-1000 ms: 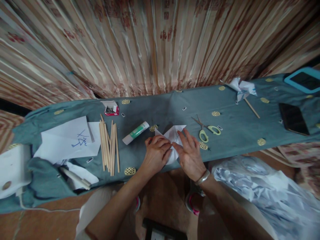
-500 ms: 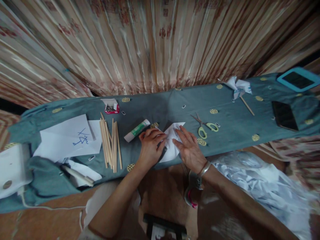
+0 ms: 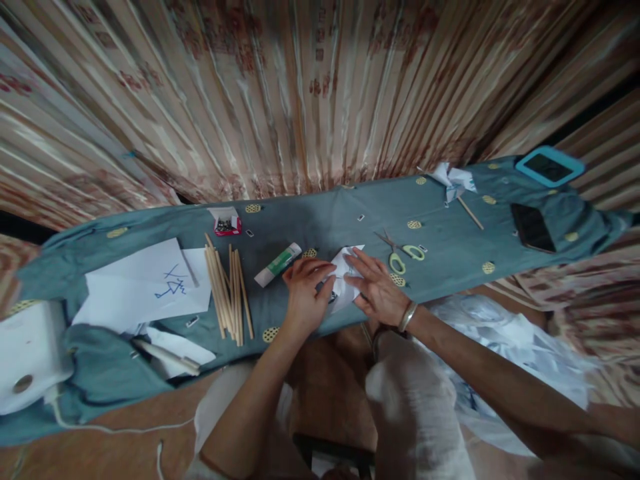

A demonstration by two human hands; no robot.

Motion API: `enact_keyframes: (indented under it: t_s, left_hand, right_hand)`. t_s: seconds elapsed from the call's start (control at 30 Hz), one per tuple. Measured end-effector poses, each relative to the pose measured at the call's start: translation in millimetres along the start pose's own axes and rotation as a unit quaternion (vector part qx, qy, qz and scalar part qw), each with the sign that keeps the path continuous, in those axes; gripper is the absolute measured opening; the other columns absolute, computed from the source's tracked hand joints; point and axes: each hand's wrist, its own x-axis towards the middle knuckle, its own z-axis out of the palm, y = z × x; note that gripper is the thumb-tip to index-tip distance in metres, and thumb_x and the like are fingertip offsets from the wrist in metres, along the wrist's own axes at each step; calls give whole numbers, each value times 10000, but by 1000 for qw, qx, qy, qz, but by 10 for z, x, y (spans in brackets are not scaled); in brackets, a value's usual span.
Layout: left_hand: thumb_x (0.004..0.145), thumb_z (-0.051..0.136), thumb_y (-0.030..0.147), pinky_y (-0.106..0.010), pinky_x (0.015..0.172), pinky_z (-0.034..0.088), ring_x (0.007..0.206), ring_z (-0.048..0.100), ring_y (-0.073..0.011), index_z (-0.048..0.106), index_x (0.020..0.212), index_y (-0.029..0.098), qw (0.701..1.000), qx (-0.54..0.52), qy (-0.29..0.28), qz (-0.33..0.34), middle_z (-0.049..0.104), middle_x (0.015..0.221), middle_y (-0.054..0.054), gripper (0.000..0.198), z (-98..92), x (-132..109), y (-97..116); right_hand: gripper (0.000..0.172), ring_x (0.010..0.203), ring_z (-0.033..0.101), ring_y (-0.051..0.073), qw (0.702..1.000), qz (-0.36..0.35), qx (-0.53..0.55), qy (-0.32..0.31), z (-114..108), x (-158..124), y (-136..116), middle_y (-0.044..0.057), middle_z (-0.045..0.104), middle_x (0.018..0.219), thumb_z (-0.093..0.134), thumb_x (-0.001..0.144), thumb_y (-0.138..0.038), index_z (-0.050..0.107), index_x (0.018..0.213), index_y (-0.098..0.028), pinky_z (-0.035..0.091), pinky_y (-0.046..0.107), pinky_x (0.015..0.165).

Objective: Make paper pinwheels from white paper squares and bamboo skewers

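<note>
Both hands work on a small folded white paper (image 3: 343,270) at the front edge of the cloth-covered table. My left hand (image 3: 307,287) grips the paper's left side between thumb and fingers. From the right, my right hand (image 3: 379,288) lies over the paper with its fingers stretched out, pressing on it. Part of the paper is hidden beneath the fingers. To the left of my left hand lies a glue stick (image 3: 278,265). Scissors with pale green handles (image 3: 399,261) rest just beyond my right hand, blades spread.
Left along the table are wooden sticks (image 3: 227,293), a small red box of metal pins (image 3: 227,221), paper sheets (image 3: 135,280), a pen (image 3: 167,355) and a white device (image 3: 30,357). A paper pinwheel (image 3: 454,180), a dark phone (image 3: 533,228) and a blue-framed tablet (image 3: 550,167) lie right. A plastic bag (image 3: 505,353) hangs below.
The camera view has shifted, so the table items appear slightly moved. My hands stay on the paper, which shows less between them, and my right hand has come slightly closer to my left.
</note>
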Motion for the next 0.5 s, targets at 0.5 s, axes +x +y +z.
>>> enact_keyframes:
  t_s: [0.5]
  left_hand:
    - [831, 608, 221, -378, 902, 466, 942, 623, -206, 746, 897, 245, 980, -192, 41, -45, 734, 940, -40, 155, -147, -133, -117]
  right_hand:
    - [367, 1422, 255, 340, 998, 27, 1, 63, 196, 21, -20, 195, 489, 1410, 529, 674, -48, 674, 1004, -119, 342, 549, 1012]
